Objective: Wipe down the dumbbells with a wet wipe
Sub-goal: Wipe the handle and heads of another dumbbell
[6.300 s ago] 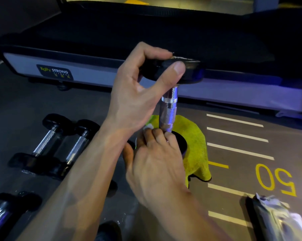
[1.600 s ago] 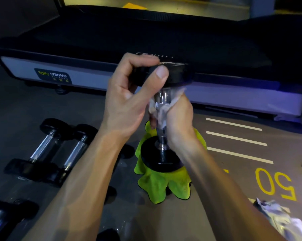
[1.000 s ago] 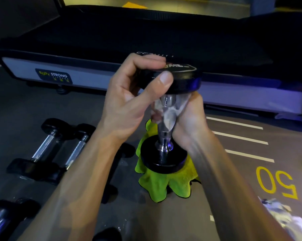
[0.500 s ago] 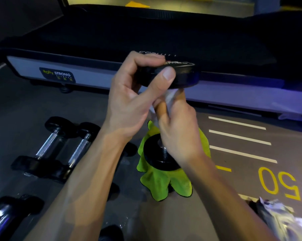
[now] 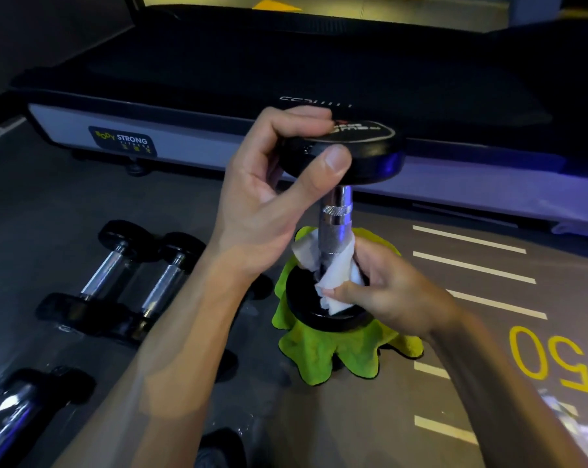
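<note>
A black dumbbell (image 5: pixel 336 214) with a chrome handle stands on end on a green cloth (image 5: pixel 323 349) on the floor. My left hand (image 5: pixel 272 194) grips its upper black head between thumb and fingers. My right hand (image 5: pixel 390 292) holds a white wet wipe (image 5: pixel 336 275) wrapped round the bottom of the handle, just above the lower head. The upper part of the handle is bare and shiny.
Two small dumbbells (image 5: pixel 123 282) lie side by side on the floor at left, and another one (image 5: pixel 12 410) lies at the lower left corner. A treadmill (image 5: pixel 218 96) runs across the back. A wipe packet (image 5: pixel 586 437) lies at the lower right, near yellow floor numbers.
My right hand with the wipe has slid down the handle from just under the top head to the bottom. My left hand keeps hold of the top head.
</note>
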`<action>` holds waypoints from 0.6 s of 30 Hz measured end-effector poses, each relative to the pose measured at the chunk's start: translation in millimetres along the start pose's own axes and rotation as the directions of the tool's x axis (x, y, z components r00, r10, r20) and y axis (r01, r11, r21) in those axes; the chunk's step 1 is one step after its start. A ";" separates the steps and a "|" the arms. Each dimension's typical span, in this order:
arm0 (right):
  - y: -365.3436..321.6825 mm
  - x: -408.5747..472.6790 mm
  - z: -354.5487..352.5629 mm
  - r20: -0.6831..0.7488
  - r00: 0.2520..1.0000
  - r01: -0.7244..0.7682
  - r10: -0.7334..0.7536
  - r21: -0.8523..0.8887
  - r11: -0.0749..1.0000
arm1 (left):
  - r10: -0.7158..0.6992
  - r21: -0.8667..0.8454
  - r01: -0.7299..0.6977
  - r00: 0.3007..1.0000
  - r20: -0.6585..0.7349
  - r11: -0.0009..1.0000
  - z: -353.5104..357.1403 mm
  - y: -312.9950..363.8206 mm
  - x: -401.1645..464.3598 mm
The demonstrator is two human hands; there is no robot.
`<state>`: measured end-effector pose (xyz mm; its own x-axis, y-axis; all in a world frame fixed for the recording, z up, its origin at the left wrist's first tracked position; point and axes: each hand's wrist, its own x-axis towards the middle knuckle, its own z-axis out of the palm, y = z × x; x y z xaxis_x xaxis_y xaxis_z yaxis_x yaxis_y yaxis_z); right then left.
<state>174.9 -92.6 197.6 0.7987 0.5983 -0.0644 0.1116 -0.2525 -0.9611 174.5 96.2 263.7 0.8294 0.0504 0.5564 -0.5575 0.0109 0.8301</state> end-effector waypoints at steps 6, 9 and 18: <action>6.8 -2.3 -12.2 0.056 0.998 0.029 -0.039 0.159 0.987 | -0.007 0.003 0.007 1.000 0.016 1.000 -0.5 2.0 -0.4; 19.9 -4.0 -6.0 -0.108 0.994 0.032 -0.024 0.068 0.997 | -0.010 -0.010 0.010 1.000 0.012 1.000 1.3 0.8 -1.7; 27.0 -8.3 20.1 -0.338 0.940 0.033 -0.042 -0.035 0.999 | -0.386 0.089 0.385 0.922 -0.008 0.919 8.1 -27.4 -47.5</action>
<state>159.4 -89.0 166.7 0.9462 0.3157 0.0710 0.1580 -0.2592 -0.9528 150.7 85.4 214.8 0.9800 0.0501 0.1926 -0.1896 -0.0596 0.9801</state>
